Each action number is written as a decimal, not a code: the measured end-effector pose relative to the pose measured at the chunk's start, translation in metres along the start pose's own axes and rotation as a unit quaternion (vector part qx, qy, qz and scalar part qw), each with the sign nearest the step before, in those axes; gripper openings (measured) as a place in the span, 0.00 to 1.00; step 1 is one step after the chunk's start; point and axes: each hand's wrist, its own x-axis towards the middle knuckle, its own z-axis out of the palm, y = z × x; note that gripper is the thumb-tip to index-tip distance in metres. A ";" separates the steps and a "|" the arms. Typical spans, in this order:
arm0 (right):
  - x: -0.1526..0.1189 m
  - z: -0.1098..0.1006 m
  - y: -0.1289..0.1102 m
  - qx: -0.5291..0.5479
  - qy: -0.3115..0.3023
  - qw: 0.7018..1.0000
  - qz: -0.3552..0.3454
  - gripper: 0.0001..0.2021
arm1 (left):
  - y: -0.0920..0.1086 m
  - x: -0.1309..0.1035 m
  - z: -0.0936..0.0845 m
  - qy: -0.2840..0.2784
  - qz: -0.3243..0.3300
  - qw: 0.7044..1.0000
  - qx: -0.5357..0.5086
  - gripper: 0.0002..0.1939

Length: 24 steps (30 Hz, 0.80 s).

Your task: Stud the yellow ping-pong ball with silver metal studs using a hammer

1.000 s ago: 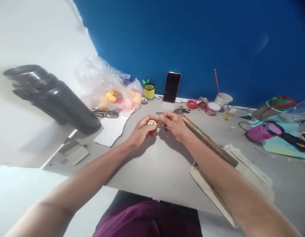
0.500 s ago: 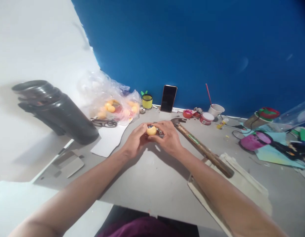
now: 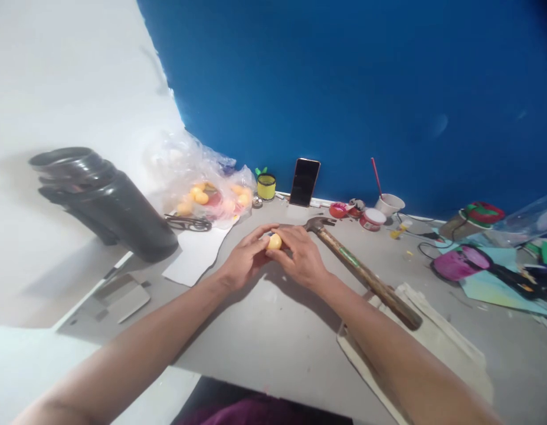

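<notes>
Clasping a yellow ball above the tabletop, with left hand and right hand curled together around it and forearms angled inward. Flanked at right by a claw hammer partly over cream cloth. Backed by an upright phone and, further left, a clear plastic bag

A craft workspace is suggested by the desk (rather cluttered) where a claw hammer, red tub and light-blue paper are spread.

Grey tbl w/ wht paper, beige cloth, phone
</notes>
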 end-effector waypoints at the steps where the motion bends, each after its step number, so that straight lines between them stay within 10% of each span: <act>1: 0.001 -0.001 -0.001 0.026 -0.004 1.000 0.008 0.17 | 0.000 0.000 0.000 -0.008 0.001 1.000 -0.003 0.20; 19: 0.000 0.004 -0.009 0.188 0.068 0.977 0.078 0.15 | 0.002 -0.007 0.007 -0.038 0.026 0.999 -0.006 0.19; 24: 0.002 0.002 -0.013 0.355 0.010 0.918 0.174 0.23 | -0.001 -0.006 0.008 -0.048 0.031 0.998 -0.003 0.21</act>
